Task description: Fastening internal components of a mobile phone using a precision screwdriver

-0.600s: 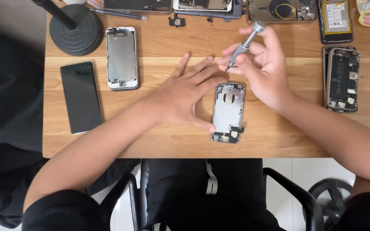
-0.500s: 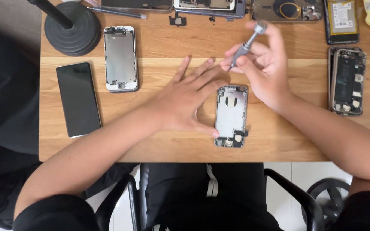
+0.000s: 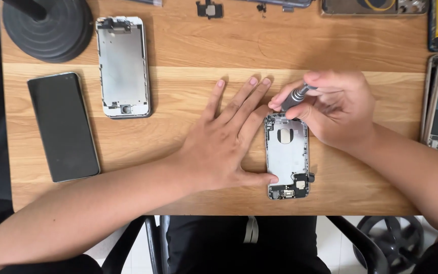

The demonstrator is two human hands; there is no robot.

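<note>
While the left hand (image 3: 224,152) lies spread flat against an opened phone shell (image 3: 287,155) on the light wooden table (image 3: 188,43), right hand (image 3: 338,109) pinching a grey screwdriver (image 3: 294,97) at its top edge, black phone (image 3: 63,127) far left, pale floor below

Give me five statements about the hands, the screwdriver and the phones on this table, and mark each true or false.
1. The right hand holds a screwdriver. True.
2. The left hand lies flat beside the open phone shell. True.
3. The dark phone lies under the left hand. False: it lies apart, near the table's left edge.
4. The screwdriver tip is at the shell's bottom end. False: it is at the top end.
5. A round black base stands at the top left. True.
</note>
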